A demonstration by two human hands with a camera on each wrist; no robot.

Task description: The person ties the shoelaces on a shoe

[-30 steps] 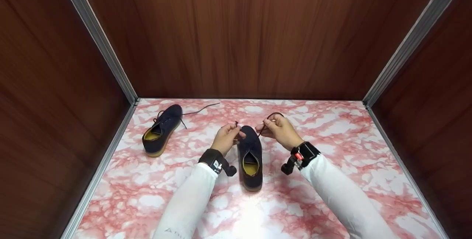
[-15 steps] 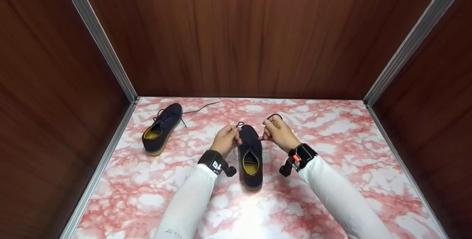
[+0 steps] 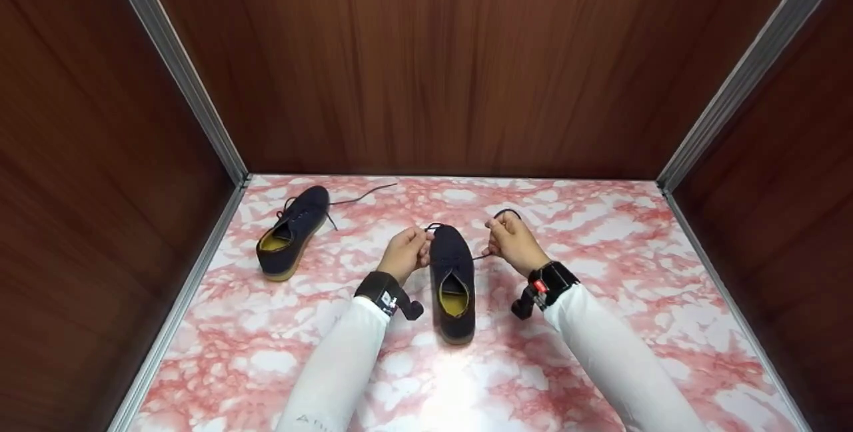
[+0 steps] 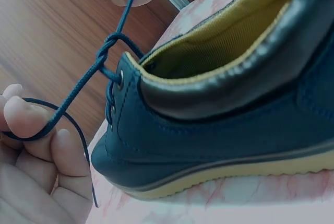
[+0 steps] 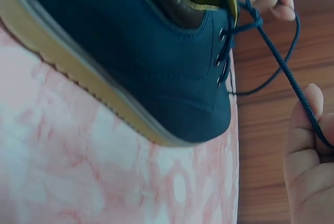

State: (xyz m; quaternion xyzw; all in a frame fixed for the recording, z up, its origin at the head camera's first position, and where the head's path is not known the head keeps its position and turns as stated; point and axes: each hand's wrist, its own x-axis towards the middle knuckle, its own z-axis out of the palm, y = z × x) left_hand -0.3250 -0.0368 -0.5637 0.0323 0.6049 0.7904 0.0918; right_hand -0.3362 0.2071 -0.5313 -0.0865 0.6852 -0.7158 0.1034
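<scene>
A dark navy shoe with a yellow lining stands upright in the middle, toe pointing away. To its left, my left hand pinches one end of the shoelace. My right hand, right of the shoe, grips the other end, with a short lace stretch running from shoe to fingers. Both wrist views show the two ends crossed in a twist just above the top eyelets. A loose tail hangs from my left fingers. The lace looks taut between the hands.
A second navy shoe stands at the left, its lace trailing right across the marbled red-and-white surface. Brown wood-grain panels with metal corner rails enclose the back and sides.
After a small move inward, my right hand has drawn away to the right, pulling its lace end out sideways. My left hand has shifted slightly left. The shoes stay in place.
</scene>
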